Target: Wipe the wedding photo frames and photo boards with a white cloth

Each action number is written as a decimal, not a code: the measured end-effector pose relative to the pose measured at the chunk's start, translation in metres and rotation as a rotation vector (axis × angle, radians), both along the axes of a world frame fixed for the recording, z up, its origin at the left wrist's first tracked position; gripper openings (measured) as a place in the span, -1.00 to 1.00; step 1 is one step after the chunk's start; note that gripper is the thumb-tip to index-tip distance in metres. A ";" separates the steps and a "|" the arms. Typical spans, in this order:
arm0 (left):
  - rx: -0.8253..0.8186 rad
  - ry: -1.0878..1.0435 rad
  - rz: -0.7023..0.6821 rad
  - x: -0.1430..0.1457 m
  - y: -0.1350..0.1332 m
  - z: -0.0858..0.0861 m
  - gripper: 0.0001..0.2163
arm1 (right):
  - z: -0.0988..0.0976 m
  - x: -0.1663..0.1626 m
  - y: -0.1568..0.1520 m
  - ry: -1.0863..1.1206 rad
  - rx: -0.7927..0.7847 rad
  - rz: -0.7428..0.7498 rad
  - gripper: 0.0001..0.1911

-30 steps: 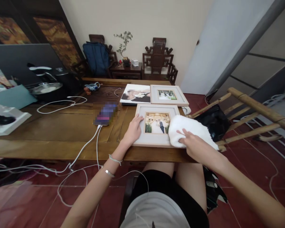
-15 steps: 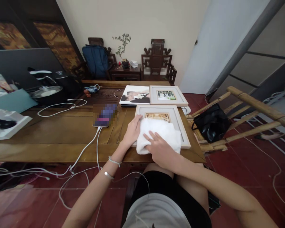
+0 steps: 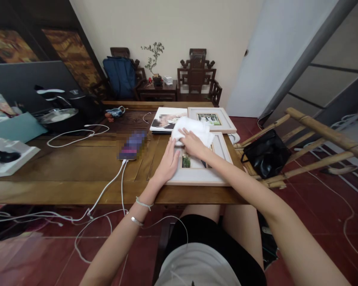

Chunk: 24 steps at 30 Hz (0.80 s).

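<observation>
A picture frame [image 3: 197, 182] with pale wood edges lies flat near the table's front edge, its photo partly covered. My left hand [image 3: 167, 165] clasps its left side, the thumb on the face and the fingers along the edge. Under my right hand [image 3: 193, 143] is a folded white cloth [image 3: 183, 124], pressed down by the fingers over the frame's far part. The cloth also overlaps the near edge of a photo album or print [image 3: 164, 119] behind. A second picture frame [image 3: 223, 115] lies beside that print.
A phone [image 3: 133, 145] with white cables [image 3: 107, 186] lies on the wooden table [image 3: 86, 159] to the left. Farther left stand a lidded pot [image 3: 61, 119], a kettle [image 3: 83, 105] and a power strip [image 3: 8, 155]. A bamboo chair [image 3: 316, 127] holding a black bag [image 3: 265, 155] is at right.
My right hand has slid the white cloth away from me, from the frame's near part to its far edge, uncovering the lower photo. My left hand stays at the left side.
</observation>
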<state>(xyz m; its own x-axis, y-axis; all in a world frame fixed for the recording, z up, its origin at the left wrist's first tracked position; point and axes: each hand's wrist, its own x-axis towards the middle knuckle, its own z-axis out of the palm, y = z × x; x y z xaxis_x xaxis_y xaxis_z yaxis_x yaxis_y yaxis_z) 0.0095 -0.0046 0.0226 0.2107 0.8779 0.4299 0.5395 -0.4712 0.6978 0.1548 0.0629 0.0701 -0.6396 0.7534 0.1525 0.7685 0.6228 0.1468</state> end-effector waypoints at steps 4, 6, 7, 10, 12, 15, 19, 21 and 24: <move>0.031 -0.026 -0.008 0.000 -0.001 -0.001 -0.43 | 0.000 -0.010 0.005 -0.010 -0.035 -0.012 -0.60; 0.033 -0.030 -0.008 0.000 -0.001 -0.001 -0.43 | 0.001 -0.010 -0.013 -0.006 -0.077 0.053 -0.60; 0.035 -0.033 -0.003 0.000 -0.001 -0.001 -0.43 | 0.002 -0.008 -0.025 0.004 -0.099 0.092 -0.59; 0.052 -0.064 0.032 0.000 -0.002 0.001 -0.47 | 0.012 0.007 -0.067 0.010 -0.227 0.196 -0.55; 0.049 -0.079 0.064 0.000 -0.002 0.002 -0.51 | 0.021 0.022 -0.087 0.013 -0.320 0.213 -0.54; 0.022 -0.011 0.083 0.001 -0.001 0.003 -0.58 | 0.035 0.042 -0.092 0.025 -0.271 0.147 -0.53; 0.028 0.096 0.086 0.000 0.003 0.000 -0.63 | 0.038 0.048 -0.056 -0.004 0.035 0.014 -0.52; 0.044 0.117 0.090 -0.002 0.004 -0.001 -0.60 | 0.032 0.043 -0.032 -0.019 0.124 -0.029 -0.58; 0.057 0.135 0.098 -0.004 0.005 -0.003 -0.60 | 0.016 0.031 -0.011 -0.080 0.054 -0.022 -0.63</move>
